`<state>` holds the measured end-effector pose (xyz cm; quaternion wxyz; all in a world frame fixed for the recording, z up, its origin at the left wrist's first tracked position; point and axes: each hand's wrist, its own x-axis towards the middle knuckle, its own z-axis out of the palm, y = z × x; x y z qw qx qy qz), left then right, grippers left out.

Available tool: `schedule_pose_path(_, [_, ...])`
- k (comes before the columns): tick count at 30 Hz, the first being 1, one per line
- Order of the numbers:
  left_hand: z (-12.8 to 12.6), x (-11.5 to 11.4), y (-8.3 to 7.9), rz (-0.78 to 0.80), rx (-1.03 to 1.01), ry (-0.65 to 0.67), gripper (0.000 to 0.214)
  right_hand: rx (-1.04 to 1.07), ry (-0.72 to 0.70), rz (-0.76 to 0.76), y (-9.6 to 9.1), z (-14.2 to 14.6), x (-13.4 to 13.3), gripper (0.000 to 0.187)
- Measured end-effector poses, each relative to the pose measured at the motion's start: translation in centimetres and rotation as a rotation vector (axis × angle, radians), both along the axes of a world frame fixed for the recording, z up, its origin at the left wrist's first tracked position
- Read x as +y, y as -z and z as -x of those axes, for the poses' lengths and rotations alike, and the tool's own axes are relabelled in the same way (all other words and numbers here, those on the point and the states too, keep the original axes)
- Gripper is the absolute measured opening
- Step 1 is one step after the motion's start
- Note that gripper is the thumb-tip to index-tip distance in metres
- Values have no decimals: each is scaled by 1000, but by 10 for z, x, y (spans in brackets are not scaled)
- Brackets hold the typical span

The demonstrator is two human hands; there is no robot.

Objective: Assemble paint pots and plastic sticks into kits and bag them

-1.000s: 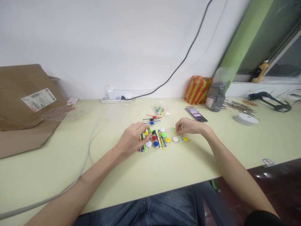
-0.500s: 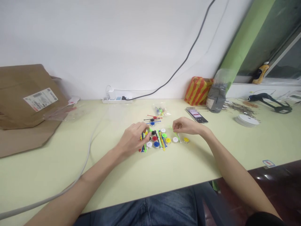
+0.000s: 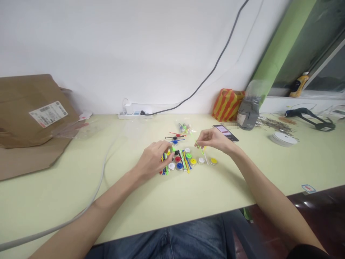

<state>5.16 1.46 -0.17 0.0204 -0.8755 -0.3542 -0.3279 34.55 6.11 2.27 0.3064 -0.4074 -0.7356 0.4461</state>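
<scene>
My left hand [image 3: 154, 157] is closed in a pinch, with a small bright green piece [image 3: 173, 149] at its fingertips. Its exact shape is partly hidden by the fingers. My right hand [image 3: 214, 139] pinches a thin green plastic arrow [image 3: 199, 148], tilted above the table. Between the hands lie round bases, among them a blue base [image 3: 179, 166], a red base [image 3: 177, 158] and a yellow base [image 3: 193, 162]. A row of coloured arrows [image 3: 185, 160] lies among them; more arrows [image 3: 164, 169] show below my left fingers. A white arrow [image 3: 206, 158] rests under my right hand.
Behind the bases sit three arrow spinners, the nearest a blue spinner [image 3: 175, 142], and a clear bag [image 3: 185, 127] of small parts. A phone [image 3: 226, 132] and a white disc stack [image 3: 283, 139] are to the right. A grey cable [image 3: 101, 172] crosses the left side.
My right hand has lifted slightly and shifted a little left, bringing the green arrow into clearer view. My left hand has stayed nearly still.
</scene>
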Motion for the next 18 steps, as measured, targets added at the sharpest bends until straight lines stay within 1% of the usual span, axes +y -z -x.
schedule_pose_path(5, [-2, -1, 0, -10, 9, 14, 11, 265, 34, 24, 6, 33, -13, 43])
schedule_pose_path(7, [-4, -2, 1, -12, 4, 23, 10, 338, 23, 59, 11, 47, -19, 45])
schedule_pose_path(10, [-7, -3, 3, -31, -10, 55, 11, 403, -19, 85, 18, 64, -26, 41])
schedule_pose_path(13, [-9, -2, 5, -55, -11, 95, 12, 446, -41, 93, 21, 71, -31, 38])
schedule_pose_path(18, [-10, -3, 6, -84, -41, 137, 11, 496, -70, 82, 23, 75, -35, 35])
